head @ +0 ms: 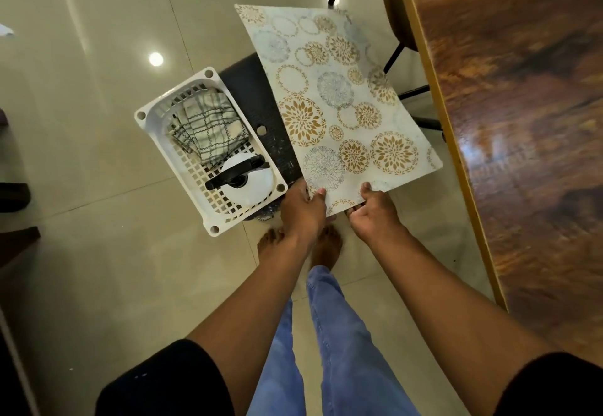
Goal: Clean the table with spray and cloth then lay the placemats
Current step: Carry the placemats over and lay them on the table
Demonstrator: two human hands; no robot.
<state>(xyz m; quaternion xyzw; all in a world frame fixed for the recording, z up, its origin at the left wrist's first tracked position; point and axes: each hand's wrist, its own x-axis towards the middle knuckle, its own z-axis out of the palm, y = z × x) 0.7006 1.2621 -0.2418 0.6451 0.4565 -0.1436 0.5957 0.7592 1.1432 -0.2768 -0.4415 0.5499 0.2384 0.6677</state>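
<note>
While a white basket (pixel 148 121) sits on a dark stool (pixel 251 95) at the left, a checked cloth (pixel 208 125) and a spray bottle (pixel 246 177) lie inside it. Just right of it, the left hand (pixel 301 208) and right hand (pixel 375 211) each pinch the near edge of a patterned placemat (pixel 339 102), held above the floor (pixel 98 187). At far right runs the wooden table (pixel 522 121).

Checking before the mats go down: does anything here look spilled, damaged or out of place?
Nothing stands out. The spray bottle and cloth sit in the basket; both hands grip the placemat, flat and unmarked.
</note>
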